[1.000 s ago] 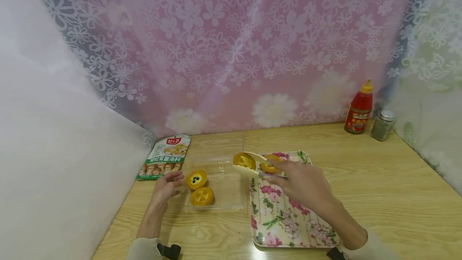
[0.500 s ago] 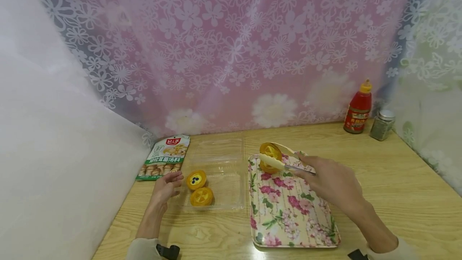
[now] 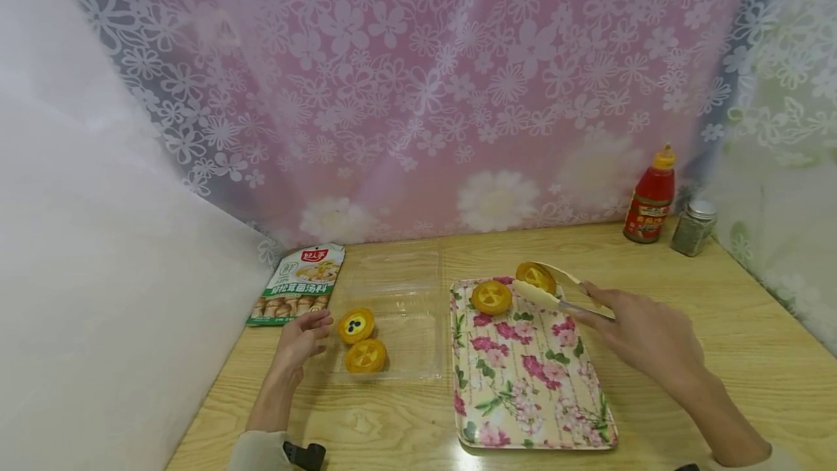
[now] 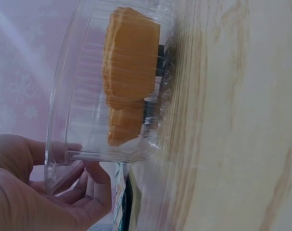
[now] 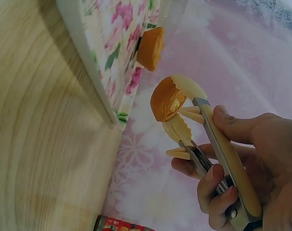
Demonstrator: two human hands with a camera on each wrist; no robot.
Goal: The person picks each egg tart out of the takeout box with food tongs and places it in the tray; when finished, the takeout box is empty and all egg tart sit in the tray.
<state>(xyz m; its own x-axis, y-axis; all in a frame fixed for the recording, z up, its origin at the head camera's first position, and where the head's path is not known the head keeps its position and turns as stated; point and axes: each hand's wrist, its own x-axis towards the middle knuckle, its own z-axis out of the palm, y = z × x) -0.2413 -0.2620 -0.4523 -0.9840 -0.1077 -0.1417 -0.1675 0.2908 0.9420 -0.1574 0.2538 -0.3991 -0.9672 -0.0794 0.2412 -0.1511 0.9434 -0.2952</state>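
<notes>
My right hand (image 3: 654, 333) grips a pair of tongs (image 5: 232, 168), with the thumb on one arm and fingers curled round the other. Between the cream scalloped tips is an egg tart (image 5: 166, 100), tilted over the far right corner of the floral tray (image 3: 523, 384). A second egg tart (image 3: 491, 298) lies on the tray, just left of the held one. My left hand (image 4: 54, 187) pinches the rim of a clear plastic container (image 4: 88, 144). Inside it are a tart with dark berries (image 3: 356, 325) and a tart with a segmented yellow top (image 3: 366, 356).
A seasoning packet (image 3: 297, 286) lies behind my left hand, beside the container's raised lid (image 3: 395, 267). A red sauce bottle (image 3: 650, 198) and a glass spice jar (image 3: 694, 227) stand at the back right. Flowered curtain (image 3: 418, 93) hangs behind the table.
My right hand has moved right with the tongs and the gripped tart, passing over the tart on the tray to the far right corner. My left hand stays at the container.
</notes>
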